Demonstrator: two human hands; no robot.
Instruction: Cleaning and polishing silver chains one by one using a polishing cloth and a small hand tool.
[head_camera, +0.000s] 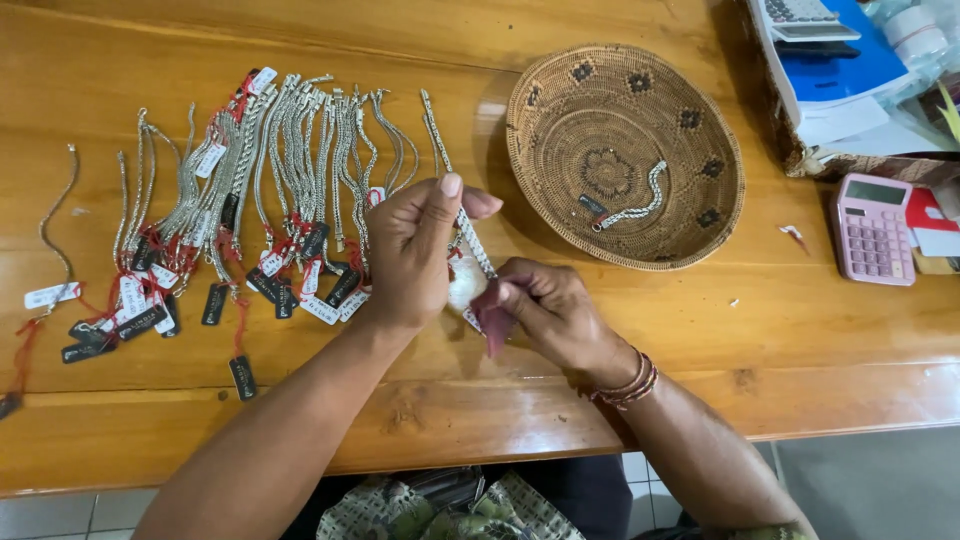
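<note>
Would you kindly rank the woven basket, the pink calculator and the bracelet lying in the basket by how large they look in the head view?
1. Woven basket, by far the largest.
2. Pink calculator.
3. Bracelet in the basket, thinnest and smallest, though its length looks close to the calculator's.

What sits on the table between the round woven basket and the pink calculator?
In the head view, almost nothing: between the woven basket and the pink calculator lies bare wooden table, with only a small red-and-white scrap on it.
</note>
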